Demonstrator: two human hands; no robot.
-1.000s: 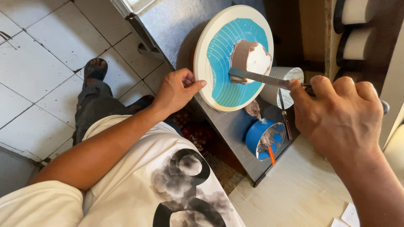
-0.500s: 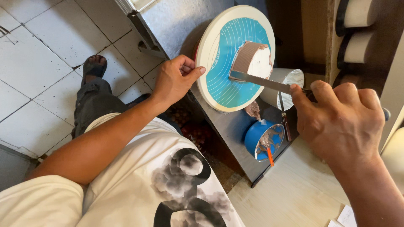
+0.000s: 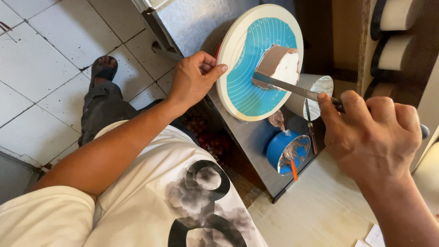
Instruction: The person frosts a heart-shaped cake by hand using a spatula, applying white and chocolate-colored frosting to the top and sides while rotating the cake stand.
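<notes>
My left hand [image 3: 192,82] curls its fingers around the left rim of the round turntable [image 3: 238,55], where a small brown-and-white cake [image 3: 281,66] sits on top, while my right hand [image 3: 372,137] grips a metal spatula [image 3: 286,86] against it, a blue bowl [image 3: 283,151] nearer me.

My left hand [image 3: 192,84] reaches forward on a nearly straight arm, fingers [image 3: 208,61] curled and thumb stretched out, while my right hand [image 3: 372,139] is closed into a fist, knuckles up, index finger seemingly extended forward.
</notes>
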